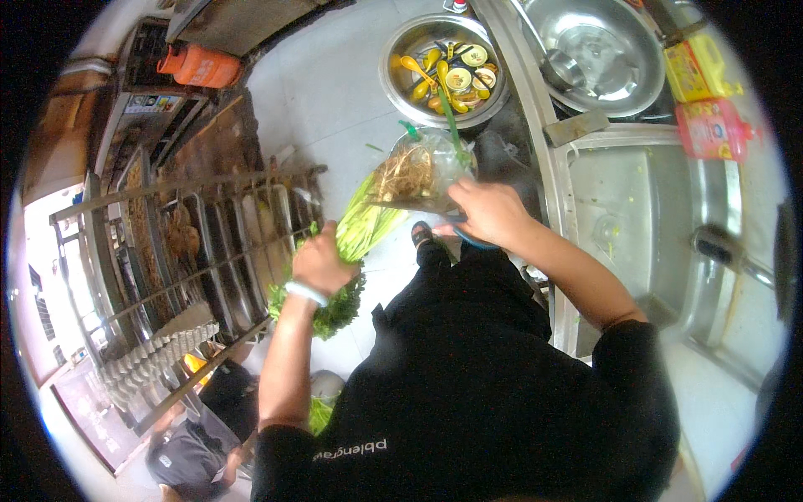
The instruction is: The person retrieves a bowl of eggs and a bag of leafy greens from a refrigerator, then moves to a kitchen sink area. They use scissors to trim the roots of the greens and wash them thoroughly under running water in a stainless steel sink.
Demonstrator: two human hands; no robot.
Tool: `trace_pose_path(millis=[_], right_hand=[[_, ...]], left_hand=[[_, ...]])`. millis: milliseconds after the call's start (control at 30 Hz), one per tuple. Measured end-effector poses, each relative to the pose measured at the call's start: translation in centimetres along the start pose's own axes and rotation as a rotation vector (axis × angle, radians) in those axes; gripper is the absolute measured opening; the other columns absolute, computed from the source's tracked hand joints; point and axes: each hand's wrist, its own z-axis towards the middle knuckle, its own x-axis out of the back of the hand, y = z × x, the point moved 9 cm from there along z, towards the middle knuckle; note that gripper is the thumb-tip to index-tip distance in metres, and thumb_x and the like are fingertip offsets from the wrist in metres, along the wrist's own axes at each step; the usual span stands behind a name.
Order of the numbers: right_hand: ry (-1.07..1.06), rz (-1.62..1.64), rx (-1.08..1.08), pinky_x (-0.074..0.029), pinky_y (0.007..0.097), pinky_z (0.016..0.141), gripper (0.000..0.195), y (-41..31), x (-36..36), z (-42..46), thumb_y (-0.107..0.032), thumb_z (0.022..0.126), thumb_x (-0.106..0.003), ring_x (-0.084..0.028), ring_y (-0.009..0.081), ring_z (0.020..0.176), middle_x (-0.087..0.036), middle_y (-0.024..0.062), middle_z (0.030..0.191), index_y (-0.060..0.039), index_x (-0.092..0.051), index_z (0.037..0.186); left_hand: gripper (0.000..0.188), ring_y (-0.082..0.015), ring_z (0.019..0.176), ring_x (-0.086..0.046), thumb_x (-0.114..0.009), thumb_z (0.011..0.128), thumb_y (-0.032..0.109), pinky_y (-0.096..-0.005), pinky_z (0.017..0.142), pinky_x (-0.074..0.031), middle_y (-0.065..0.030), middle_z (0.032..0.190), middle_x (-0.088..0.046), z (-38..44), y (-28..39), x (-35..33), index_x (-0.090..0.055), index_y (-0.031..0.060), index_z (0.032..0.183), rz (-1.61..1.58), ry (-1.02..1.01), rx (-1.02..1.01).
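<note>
My left hand [325, 260], with a pale band at the wrist, grips a bunch of leafy green vegetables [370, 229] by its stalks. The leaves hang below that hand, and the tangled brown roots [404, 170] point away from me. My right hand [492, 213] holds a blue-handled cutting tool [473, 240], apparently scissors. Its dark blade lies across the stalks near the roots; whether it touches them I cannot tell. Beneath and beyond the roots is a container lined with a clear plastic bag [444, 145], partly hidden. A long green piece [449, 119] lies near its far side.
A steel basin [392, 94] of yellow spoons and small dishes stands beyond. To the right are a sink [618, 207], a large metal bowl [618, 37] and plastic jugs [712, 128]. A metal rack [188, 263] and egg trays [157, 354] line the left. Another person [194, 448] is at lower left.
</note>
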Motion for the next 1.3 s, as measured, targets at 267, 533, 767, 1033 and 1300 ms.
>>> trace_pose_path(millis=[267, 533, 767, 1033, 1300], right_hand=[[0.055, -0.038, 0.126, -0.044, 0.0376, 0.085, 0.083, -1.8, 0.0, 0.9, -0.063, 0.054, -0.071, -0.051, 0.0294, 0.101, -0.051, 0.0153, 0.101, 0.0019, -0.049, 0.101], [0.133, -0.055, 0.084, -0.05, 0.036, 0.067, 0.06, -1.0, -0.2, 0.9, -0.061, 0.066, -0.062, -0.061, 0.0291, 0.078, -0.057, 0.0105, 0.084, -0.0038, -0.052, 0.084], [0.09, 0.268, -0.08, -0.048, 0.0396, 0.061, 0.05, 0.8, -3.1, -0.1, -0.054, 0.078, -0.057, -0.059, 0.0333, 0.066, -0.057, 0.0135, 0.072, -0.0046, -0.052, 0.076], [-0.132, 0.482, 0.015, -0.045, 0.0413, 0.06, 0.051, -1.8, -3.5, -1.9, -0.053, 0.082, -0.052, -0.058, 0.034, 0.069, -0.054, 0.0157, 0.074, -0.0032, -0.048, 0.077], [-0.336, 0.277, -0.094, -0.048, 0.0418, 0.069, 0.064, -2.6, -3.5, -2.5, -0.064, 0.078, -0.049, -0.06, 0.0339, 0.079, -0.057, 0.0184, 0.086, -0.0006, -0.05, 0.087]], left_hand=[[0.047, -0.0298, 0.065, -0.063, -0.057, 0.067, 0.008, -0.0377, 0.062, -0.054, -0.0166, 0.07, -0.061, 0.5, 0.4, 0.3, -0.045, -0.0026, 0.111, 0.234, 0.084, 0.004], [0.043, -0.0318, 0.07, -0.064, -0.059, 0.067, 0.008, -0.038, 0.062, -0.053, -0.0169, 0.074, -0.062, 1.5, 0.0, 0.8, -0.046, -0.0003, 0.107, 0.305, 0.109, 0.08], [0.046, -0.0313, 0.067, -0.064, -0.059, 0.067, 0.009, -0.0386, 0.06, -0.052, -0.0159, 0.073, -0.062, 1.9, -0.3, 0.5, -0.044, 0.0011, 0.11, 0.267, 0.186, 0.097], [0.054, -0.0342, 0.067, -0.062, -0.07, 0.063, 0.015, -0.042, 0.057, -0.05, -0.0171, 0.076, -0.059, 1.4, -1.2, -0.7, -0.04, 0.0037, 0.108, 0.27, 0.364, 0.148], [0.04, -0.0303, 0.059, -0.062, -0.061, 0.068, 0.009, -0.0372, 0.051, -0.051, -0.0145, 0.072, -0.058, 0.4, 0.1, 1.5, -0.042, 0.0035, 0.103, 0.274, 0.516, 0.115]])
